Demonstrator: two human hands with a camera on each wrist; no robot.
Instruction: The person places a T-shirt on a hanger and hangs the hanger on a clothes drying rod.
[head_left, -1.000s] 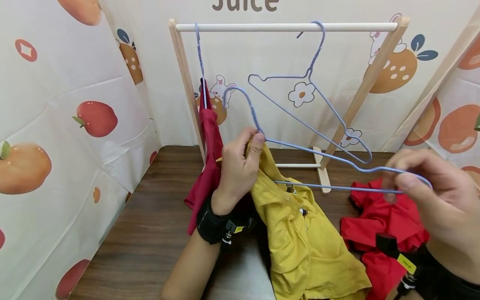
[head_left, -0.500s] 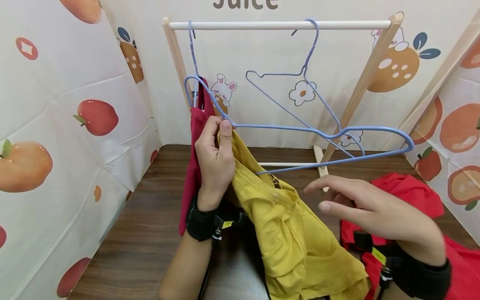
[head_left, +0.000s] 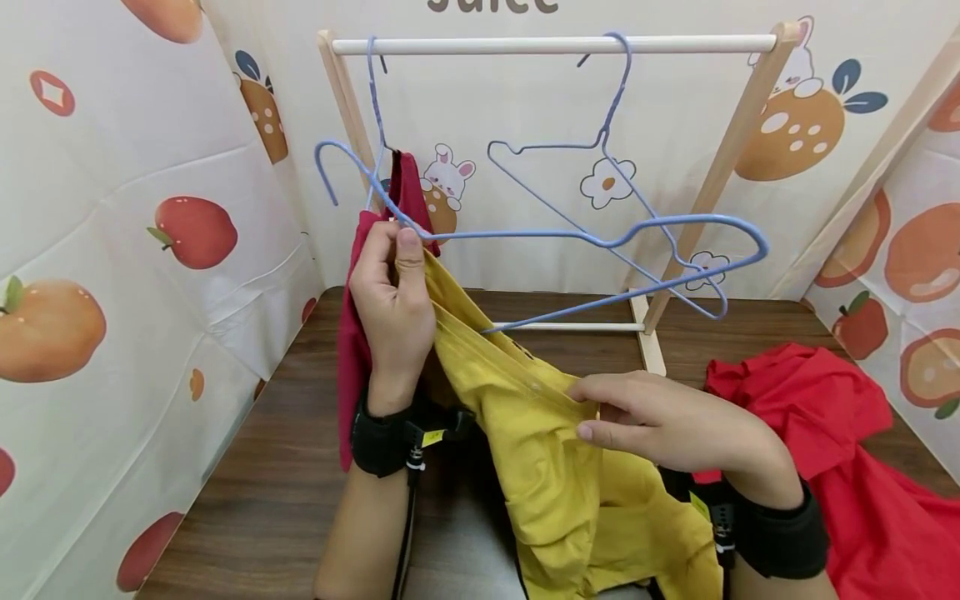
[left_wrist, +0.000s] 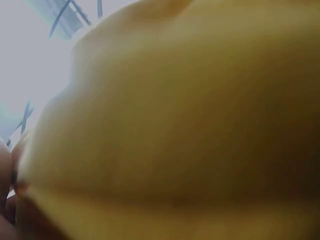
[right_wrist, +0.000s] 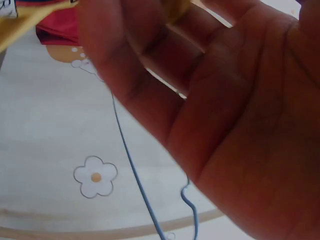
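My left hand (head_left: 393, 308) pinches the neck of a blue wire hanger (head_left: 540, 234) together with the top edge of a yellow shirt (head_left: 517, 433). The hanger's near arm goes inside the shirt, while its other arm sticks out to the right, bare. With fingers extended, my right hand (head_left: 660, 417) touches the shirt's opening edge, index finger and thumb apart. In the left wrist view, yellow cloth (left_wrist: 165, 115) fills most of the picture. The right palm (right_wrist: 240, 130) and fingers cover much of the right wrist view, with a bit of yellow cloth behind the fingertips.
A wooden rack with a white rail (head_left: 480, 45) stands behind. On it hang a bare blue hanger (head_left: 555, 147) and, at left, a hanger with a dark red garment (head_left: 408, 192). Red clothing (head_left: 810, 408) lies crumpled at right on the brown table (head_left: 255, 500).
My right hand has let go of the hanger's outer end and moved left to the shirt's edge. My left hand has shifted left with hanger and shirt, and the hanger's free end has swung up.
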